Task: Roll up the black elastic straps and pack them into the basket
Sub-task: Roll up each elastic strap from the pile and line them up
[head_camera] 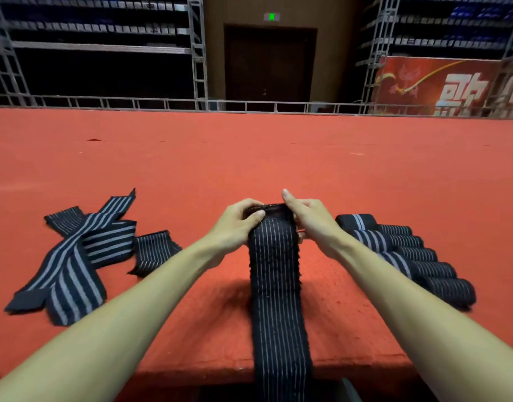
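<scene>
Pinching the rolled end of a black strap (275,271) in curled fingers of left hand (237,224) and right hand (311,223), on a red bench (249,158) before metal racks (98,30) and a dark door (269,65).

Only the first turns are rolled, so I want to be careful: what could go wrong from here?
The strap hangs over the near edge of the red surface; that weight may drag the roll crooked. The left hand and right hand pinch only a small started roll, so the elastic could spring open if either slips. The finished rolls lie beside the right forearm and might get knocked.
</scene>
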Tool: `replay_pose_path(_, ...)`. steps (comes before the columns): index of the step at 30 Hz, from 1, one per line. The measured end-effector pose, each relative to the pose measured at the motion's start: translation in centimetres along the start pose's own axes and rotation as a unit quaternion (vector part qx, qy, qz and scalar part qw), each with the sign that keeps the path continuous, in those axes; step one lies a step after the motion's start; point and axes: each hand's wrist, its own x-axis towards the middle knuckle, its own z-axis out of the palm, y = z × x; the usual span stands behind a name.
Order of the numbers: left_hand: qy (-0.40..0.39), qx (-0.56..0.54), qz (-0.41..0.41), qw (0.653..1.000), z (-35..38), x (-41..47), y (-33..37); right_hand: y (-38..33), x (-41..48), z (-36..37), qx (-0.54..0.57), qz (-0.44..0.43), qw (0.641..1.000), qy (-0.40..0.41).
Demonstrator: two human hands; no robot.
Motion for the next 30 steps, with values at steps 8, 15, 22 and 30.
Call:
replay_pose_path(8,0.069,0.017,0.047,0.996,1.7,4.7,-7.8,7.0,5.2,2.1,0.036,0.054,0.997,0.041)
replay_pose_path(15,0.070,-0.013,0.042,0.997,3.1,5.7,-12.2,12.6,6.6,3.7,0.106,0.059,0.990,0.067)
replay_pose_path(22,0.053,-0.130,0.024,0.990,2.9,5.8,-12.7,13.7,7.1,3.5,0.139,0.022,0.990,0.026)
replay_pose_path(30,0.052,-0.144,0.006,0.988,3.3,5.3,-12.4,14.0,6.9,3.0,0.145,-0.011,0.989,0.010)
